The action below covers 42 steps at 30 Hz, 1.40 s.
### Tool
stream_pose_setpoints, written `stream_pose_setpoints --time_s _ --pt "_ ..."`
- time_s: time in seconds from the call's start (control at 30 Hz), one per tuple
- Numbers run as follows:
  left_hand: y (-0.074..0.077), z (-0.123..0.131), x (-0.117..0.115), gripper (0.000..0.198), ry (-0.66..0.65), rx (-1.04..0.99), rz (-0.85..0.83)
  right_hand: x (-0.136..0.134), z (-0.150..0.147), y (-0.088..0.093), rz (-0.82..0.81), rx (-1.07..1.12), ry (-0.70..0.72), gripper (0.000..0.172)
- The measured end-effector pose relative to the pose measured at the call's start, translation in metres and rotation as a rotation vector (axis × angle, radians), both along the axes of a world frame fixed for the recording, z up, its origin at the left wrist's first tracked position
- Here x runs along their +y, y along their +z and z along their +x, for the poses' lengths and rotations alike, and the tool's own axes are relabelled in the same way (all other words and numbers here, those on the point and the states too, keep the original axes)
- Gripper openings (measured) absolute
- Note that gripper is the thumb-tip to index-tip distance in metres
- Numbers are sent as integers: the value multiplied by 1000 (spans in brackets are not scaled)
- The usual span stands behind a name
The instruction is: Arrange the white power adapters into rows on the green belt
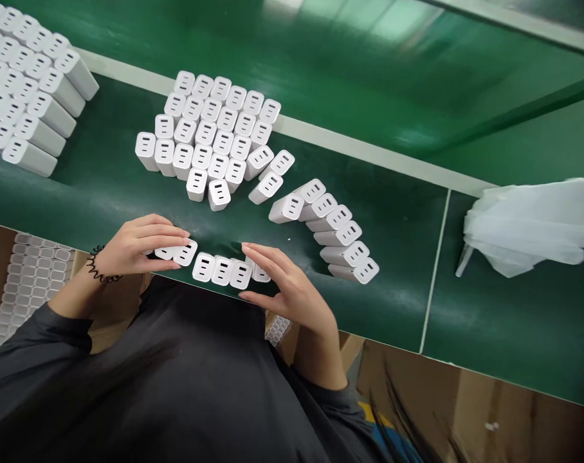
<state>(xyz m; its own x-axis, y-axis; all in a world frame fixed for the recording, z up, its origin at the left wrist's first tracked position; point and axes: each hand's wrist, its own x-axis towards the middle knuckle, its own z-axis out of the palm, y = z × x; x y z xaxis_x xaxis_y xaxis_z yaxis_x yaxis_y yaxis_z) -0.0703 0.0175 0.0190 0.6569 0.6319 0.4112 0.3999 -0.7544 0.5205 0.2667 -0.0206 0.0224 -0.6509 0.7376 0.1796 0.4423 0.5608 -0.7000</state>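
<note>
White USB chargers with slotted ends stand in a short row along the bench's near edge. My left hand [136, 247] is closed around the left ones, fingers over the far side and thumb on the near side. One charger [186, 253] shows at its fingertips. A small gap separates these from three chargers [222, 271] standing side by side in the middle. At the row's right end, my right hand [282, 278] curves its fingers and thumb around another charger [260, 272], which it partly hides.
Behind the hands stands a large cluster of chargers [205, 133]. A curved line of leaning chargers [337, 225] lies to the right, and a dense block [26, 83] fills the far left. A crumpled translucent plastic bag [528, 222] rests far right. Boxes of chargers [31, 283] sit below the bench edge.
</note>
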Motion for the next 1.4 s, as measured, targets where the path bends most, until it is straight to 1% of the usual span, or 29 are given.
stream_pose_setpoints --time_s 0.07,0.13,0.27,0.33,0.4,0.47,0.6,0.77,0.83,0.9,0.97,1.03,1.1,1.13,1.2,1.23,1.3,1.37,1.4 --pt "-1 2 0 43 -24 8 18 -12 -6 -10 36 28 -91 72" --pt "0 4 -1 50 -21 42 50 -20 -12 -17 63 49 -151 70" --pt "6 7 -6 66 36 179 153 -25 -21 -25 83 89 -217 71" --pt "9 13 -8 69 56 281 163 -25 -25 -27 107 81 -247 70" --pt "10 19 -10 70 66 376 139 -24 -27 -28 136 74 -258 64" --pt "9 24 -12 66 66 413 116 -24 -29 -29 149 86 -270 58" --pt "7 27 -15 53 67 370 86 -25 -30 -31 145 107 -314 54" --pt "10 29 -16 57 65 423 70 -27 -29 -35 146 107 -315 56" --pt "10 31 -16 51 54 446 95 -27 -28 -36 136 107 -308 55" --pt "7 32 -14 45 38 469 171 -27 -26 -37 120 118 -303 54" --pt "4 30 -12 43 16 488 241 -27 -25 -37 111 138 -297 52" --pt "2 24 -9 43 14 479 242 -27 -25 -38 120 166 -290 53" --pt "3 16 -8 43 65 394 190 -27 -24 -40 156 201 -292 54" --pt "4 12 -8 45 109 307 149 -27 -24 -40 186 221 -310 55" --pt "7 9 -12 56 242 49 10 -28 -24 -40 275 269 -388 54" --pt "9 10 -15 63 317 -88 -104 -29 -24 -38 322 294 -440 53" --pt "13 19 -21 77 431 -297 -400 -29 -27 -29 389 331 -513 50" --pt "15 34 -26 89 476 -426 -712 -29 -33 -15 416 321 -498 50" --pt "16 42 -28 94 471 -465 -828 -28 -36 -7 421 299 -466 51"
